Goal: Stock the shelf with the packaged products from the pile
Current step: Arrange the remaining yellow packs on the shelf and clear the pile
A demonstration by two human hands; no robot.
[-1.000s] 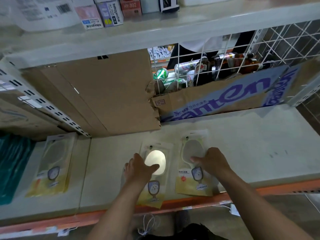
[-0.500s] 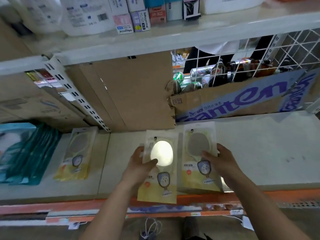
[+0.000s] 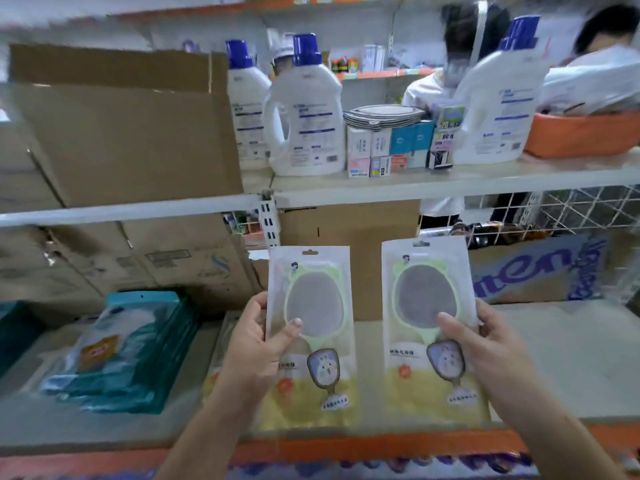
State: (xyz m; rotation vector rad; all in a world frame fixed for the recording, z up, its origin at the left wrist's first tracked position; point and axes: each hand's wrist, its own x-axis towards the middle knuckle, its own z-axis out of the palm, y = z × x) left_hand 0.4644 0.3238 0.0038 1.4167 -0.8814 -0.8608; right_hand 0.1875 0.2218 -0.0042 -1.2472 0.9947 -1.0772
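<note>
- My left hand (image 3: 256, 344) pinches one mirror packet (image 3: 313, 306) upright above the lower shelf (image 3: 571, 358), label readable.
- My right hand (image 3: 485, 344) grips its twin (image 3: 426, 296) alongside, likely for paired placement.

Two packets that lay flat on the lower shelf (image 3: 571, 358) a second ago are now lifted clear of it and held upright, side by side. The left hand (image 3: 256, 344) grips the left packet (image 3: 311, 323) at its edge, thumb across the front; the right hand (image 3: 485, 348) grips the right packet (image 3: 426, 306) likewise. The bright glare on the left packet's window has gone. The view has swung upward, taking in the upper shelf (image 3: 450, 181) and its detergent bottles (image 3: 306, 109).
</note>
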